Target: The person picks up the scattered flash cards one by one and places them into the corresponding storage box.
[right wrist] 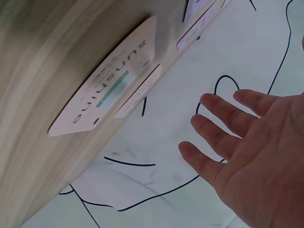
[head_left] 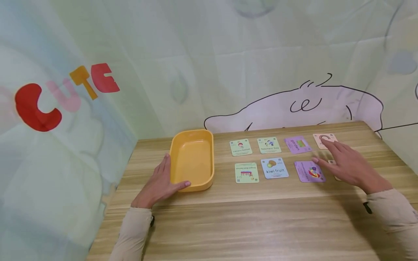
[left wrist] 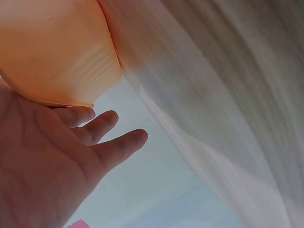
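Observation:
My left hand (head_left: pixel 158 186) lies at the near left corner of a yellow-orange tray (head_left: pixel 196 187), thumb at the near rim. In the left wrist view its fingers are spread beside the tray wall (left wrist: pixel 61 61). Over the right end of two rows of word cards hovers my right hand (head_left: pixel 351 165), fingers extended and holding nothing. Below it is a "sunshine" card (right wrist: pixel 107 83), mostly hidden by the hand in the head view. Nearby lie a pink card (head_left: pixel 320 142), partly covered, a purple "garden" card (head_left: pixel 297 145) and another purple card (head_left: pixel 308 173).
Further left are a "kiwi fruit" card (head_left: pixel 275 172), a "Teachers' Day" card (head_left: pixel 269 145) and two more green cards, one a "Lantern Festival" card (head_left: pixel 241 148). All lie flat on the wood-grain table (head_left: pixel 228 228). A printed curtain (head_left: pixel 163 54) hangs behind and left.

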Action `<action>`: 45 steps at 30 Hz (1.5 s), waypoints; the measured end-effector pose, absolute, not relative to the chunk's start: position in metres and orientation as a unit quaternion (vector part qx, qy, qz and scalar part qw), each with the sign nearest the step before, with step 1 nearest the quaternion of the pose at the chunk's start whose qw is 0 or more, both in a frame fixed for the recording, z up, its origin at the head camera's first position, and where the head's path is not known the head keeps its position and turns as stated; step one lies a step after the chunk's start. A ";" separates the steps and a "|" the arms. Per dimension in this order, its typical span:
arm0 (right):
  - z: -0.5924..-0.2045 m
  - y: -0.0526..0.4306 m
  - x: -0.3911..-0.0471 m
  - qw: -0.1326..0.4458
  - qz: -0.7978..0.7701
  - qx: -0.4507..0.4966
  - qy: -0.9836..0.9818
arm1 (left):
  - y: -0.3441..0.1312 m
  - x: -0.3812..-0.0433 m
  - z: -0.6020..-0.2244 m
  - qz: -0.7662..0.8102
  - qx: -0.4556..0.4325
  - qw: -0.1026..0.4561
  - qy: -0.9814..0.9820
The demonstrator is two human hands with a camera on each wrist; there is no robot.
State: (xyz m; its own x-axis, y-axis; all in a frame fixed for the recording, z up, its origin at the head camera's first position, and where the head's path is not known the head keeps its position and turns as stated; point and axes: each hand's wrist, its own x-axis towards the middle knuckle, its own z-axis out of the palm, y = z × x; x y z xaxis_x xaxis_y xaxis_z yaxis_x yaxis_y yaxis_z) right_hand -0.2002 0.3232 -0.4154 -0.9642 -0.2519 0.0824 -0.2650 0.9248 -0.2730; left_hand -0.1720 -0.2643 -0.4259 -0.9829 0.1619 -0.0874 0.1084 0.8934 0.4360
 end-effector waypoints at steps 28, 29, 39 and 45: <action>-0.434 0.369 -0.197 -0.047 0.091 0.102 -0.990 | -0.264 -0.170 -0.425 0.218 0.065 0.066 0.971; -0.435 0.370 -0.197 -0.046 0.090 0.101 -0.990 | -0.264 -0.171 -0.425 0.218 0.065 0.065 0.972; -0.439 0.376 -0.197 -0.033 0.077 0.112 -0.990 | -0.263 -0.170 -0.424 0.217 0.068 0.060 0.972; -0.442 0.379 -0.197 -0.034 0.065 0.114 -0.991 | -0.263 -0.169 -0.423 0.219 0.066 0.063 0.971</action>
